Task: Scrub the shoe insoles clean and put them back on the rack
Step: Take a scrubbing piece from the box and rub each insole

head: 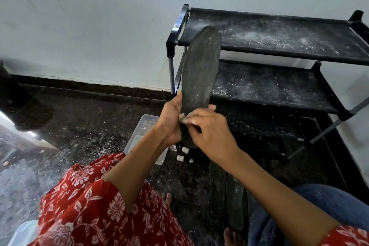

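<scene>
— Insole first: where was that dark grey, flat foam insole at that moment?

— Upright in front of me, toe pointing to twelve o'clock and heel down at six, held up in front of the black fabric-shelved shoe rack, which stood from about one to three o'clock. My left hand gripped its lower left edge, fingers curled round the rim. My right hand was clamped on a small pale scrubbing pad, pinching it against the heel end of the insole.

— How did you judge it would handle?

— Light and bendy, I reckoned. It stood tall without drooping, so there was some stiffness, but a thin sheet like that would likely flex if I scrubbed near the toe while holding only the heel. I thought the grip should move up to mid-length, thumb in front and fingers behind, to brace it. It looked dusty rather than slick, so slipping seemed unlikely.

— Anything else about?

— More dark insoles lay on the speckled dark stone floor at about five o'clock, near my bare feet. A clear plastic tub sat on the floor at seven o'clock of my hands. White powder dusted the rack shelves, so I judged the rack might need wiping before anything went back.
</scene>
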